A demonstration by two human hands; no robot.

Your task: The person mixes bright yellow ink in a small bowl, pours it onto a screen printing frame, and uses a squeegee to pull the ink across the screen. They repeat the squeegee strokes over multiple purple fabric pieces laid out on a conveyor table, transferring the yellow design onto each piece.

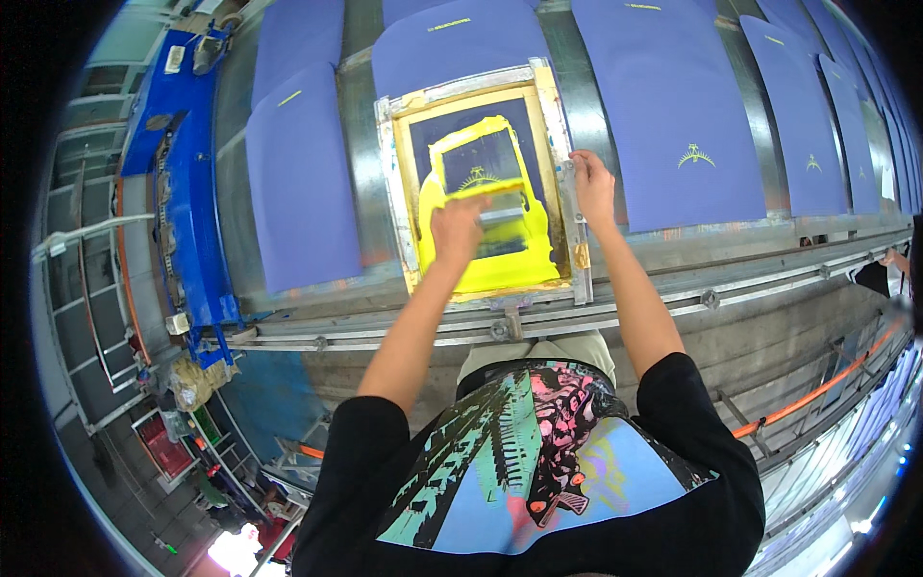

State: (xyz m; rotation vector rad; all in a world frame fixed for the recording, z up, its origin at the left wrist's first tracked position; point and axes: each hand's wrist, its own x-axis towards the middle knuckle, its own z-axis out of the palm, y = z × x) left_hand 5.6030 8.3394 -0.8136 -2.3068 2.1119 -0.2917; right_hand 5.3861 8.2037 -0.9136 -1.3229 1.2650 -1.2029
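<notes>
A screen-printing frame (387, 154) lies over a purple fabric piece (461, 48) on the long metal table. Thick yellow ink (534, 260) covers much of its mesh around a dark middle, where a small crest-like design shows. Closed round a squeegee (502, 192), my left hand (457, 231) is over the inked mesh; motion smears the tool and the fingers. My right hand (594, 188) grips the right side of the frame near its middle, its fingers curled at the edge.
Purple fabric pieces (673, 115) with small yellow prints lie in rows along the table to both sides. A metal rail (663, 310) runs along the near edge, by my body. Blue machinery (192, 212) stands at the left. An orange pipe (817, 385) crosses the lower right.
</notes>
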